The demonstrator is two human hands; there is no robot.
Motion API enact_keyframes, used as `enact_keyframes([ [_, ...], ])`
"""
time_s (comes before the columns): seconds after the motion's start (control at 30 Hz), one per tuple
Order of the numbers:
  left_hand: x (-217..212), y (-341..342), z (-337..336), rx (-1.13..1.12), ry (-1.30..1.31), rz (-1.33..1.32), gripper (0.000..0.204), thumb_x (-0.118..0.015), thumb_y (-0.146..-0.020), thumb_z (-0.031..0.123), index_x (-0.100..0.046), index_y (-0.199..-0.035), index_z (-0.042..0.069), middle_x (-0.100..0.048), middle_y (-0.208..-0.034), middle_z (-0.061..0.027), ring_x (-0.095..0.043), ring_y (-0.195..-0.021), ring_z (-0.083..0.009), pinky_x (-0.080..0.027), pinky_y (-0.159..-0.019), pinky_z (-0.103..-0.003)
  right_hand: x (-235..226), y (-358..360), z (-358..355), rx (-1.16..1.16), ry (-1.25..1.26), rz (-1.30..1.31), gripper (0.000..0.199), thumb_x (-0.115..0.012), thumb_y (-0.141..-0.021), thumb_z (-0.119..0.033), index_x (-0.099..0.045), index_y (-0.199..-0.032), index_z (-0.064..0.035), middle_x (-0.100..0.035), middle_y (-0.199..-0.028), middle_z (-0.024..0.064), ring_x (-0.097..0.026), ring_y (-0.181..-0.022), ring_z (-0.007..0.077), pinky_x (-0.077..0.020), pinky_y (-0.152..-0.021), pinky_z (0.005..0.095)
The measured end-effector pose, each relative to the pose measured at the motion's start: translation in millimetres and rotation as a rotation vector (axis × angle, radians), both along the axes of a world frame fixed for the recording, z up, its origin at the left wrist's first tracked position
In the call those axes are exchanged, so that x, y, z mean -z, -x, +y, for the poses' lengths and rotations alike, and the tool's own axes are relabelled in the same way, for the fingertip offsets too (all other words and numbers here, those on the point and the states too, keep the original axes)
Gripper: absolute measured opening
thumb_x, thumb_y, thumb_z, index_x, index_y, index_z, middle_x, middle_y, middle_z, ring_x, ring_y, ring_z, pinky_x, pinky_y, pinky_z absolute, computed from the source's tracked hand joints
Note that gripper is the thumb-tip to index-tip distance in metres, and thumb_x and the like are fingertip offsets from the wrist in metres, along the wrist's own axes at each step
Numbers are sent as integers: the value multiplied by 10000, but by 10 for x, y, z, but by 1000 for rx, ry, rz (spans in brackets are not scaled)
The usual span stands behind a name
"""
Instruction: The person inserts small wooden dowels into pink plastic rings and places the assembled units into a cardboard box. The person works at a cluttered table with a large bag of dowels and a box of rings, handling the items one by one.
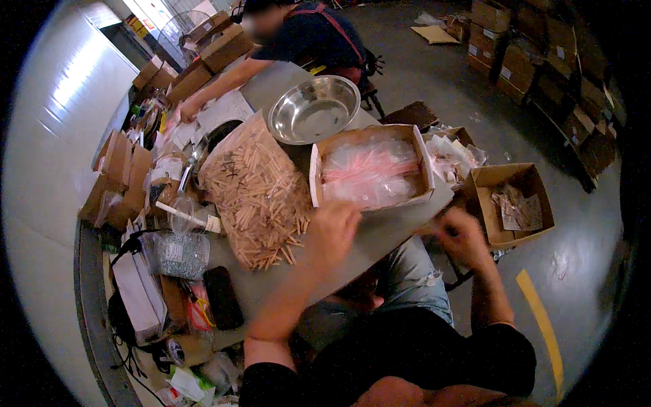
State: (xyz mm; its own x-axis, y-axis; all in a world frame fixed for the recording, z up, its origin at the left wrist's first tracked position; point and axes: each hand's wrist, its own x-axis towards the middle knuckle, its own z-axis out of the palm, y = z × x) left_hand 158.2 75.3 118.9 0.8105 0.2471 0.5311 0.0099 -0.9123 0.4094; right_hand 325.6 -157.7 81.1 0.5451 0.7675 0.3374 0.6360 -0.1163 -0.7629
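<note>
My left hand (332, 234) is over the table, just in front of a cardboard box (372, 205) of clear plastic bags with pink-red edges (369, 166). Its fingers are smeared by motion, so what they hold, if anything, does not show. To its left lies a large clear bag of short wooden sticks (254, 193), with some loose at its mouth. Past the table's right edge, my right hand (462, 237) hangs with bent, blurred fingers. It is nearest to an open carton (485, 203) with packed sticks (519, 210) inside; I cannot make out anything in its grip.
A steel bowl (314, 112) stands behind the box. At the far side a co-worker (319, 41) reaches across the table. A dark phone (222, 297), a bag of small metal parts (182, 256) and boxes crowd the left. Stacked cartons (522, 64) stand at the far right.
</note>
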Motion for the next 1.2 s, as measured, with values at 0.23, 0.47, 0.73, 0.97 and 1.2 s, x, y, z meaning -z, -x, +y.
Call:
enact_keyframes([
  [0.23,226,-769,1130,-138,-683,359,179,-557,-780,101,-685,-901,134,-639,-965,-12,-534,-1064,-186,-338,-934,-434,76,-605,-798,700,175,-384,178,-658,-819,-135,-542,-866,-10,-553,-847,133,-550,-776,310,-444,-682,389],
  [0.47,12,-845,1171,-96,-294,587,169,-600,-801,223,-695,-893,117,-655,-920,-82,-593,-932,-290,-415,-881,-429,192,-460,-604,487,256,-242,211,-693,-788,-127,-578,-928,-18,-564,-854,133,-565,-795,305,-465,-711,385],
  [0.73,109,-477,1178,-19,30,110,267,-571,-896,241,-673,-1039,39,-606,-803,-168,-588,-818,-320,-470,-739,-393,53,185,360,-101,266,-168,196,-680,-775,-116,-617,-944,-39,-601,-930,150,-585,-898,352,-485,-770,412],
  [0.97,324,-248,1223,-192,584,-73,242,-600,-880,160,-673,-1071,30,-682,-925,-142,-654,-837,-225,-493,-753,-318,588,816,1377,-446,158,-320,295,-635,-788,-117,-604,-1073,-50,-563,-1130,161,-530,-1055,361,-450,-913,426],
  [1.2,183,-570,1112,-93,530,-72,235,-615,-868,159,-684,-1058,40,-635,-1086,-152,-642,-898,-215,-509,-727,-314,532,1309,2026,-333,91,-567,422,-548,-822,-181,-549,-1225,-55,-461,-1333,165,-435,-1222,359,-413,-995,467],
])
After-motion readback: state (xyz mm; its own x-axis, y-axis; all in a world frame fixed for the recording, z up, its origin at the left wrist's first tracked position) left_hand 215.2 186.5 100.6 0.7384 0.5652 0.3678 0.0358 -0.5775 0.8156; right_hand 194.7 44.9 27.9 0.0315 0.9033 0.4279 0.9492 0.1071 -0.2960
